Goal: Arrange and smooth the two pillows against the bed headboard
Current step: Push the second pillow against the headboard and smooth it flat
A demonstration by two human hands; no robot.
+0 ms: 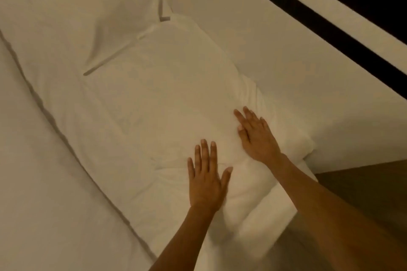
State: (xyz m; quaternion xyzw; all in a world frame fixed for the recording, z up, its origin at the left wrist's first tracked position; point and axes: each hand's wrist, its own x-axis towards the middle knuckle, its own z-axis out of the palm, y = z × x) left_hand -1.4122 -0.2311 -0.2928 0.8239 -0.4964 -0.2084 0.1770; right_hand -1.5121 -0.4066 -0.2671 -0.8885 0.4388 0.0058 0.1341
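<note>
Left hand (206, 179) and right hand (256, 135) lay spread flat on the near white fabric pillow (167, 99), gripping nothing. Best smoothing: sweep palms outward, pressing creases toward the edges.

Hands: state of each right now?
Left hand: open, flat on the near pillow, gripping nothing.
Right hand: open, fingers spread, pressing the same pillow near its right end.
</note>
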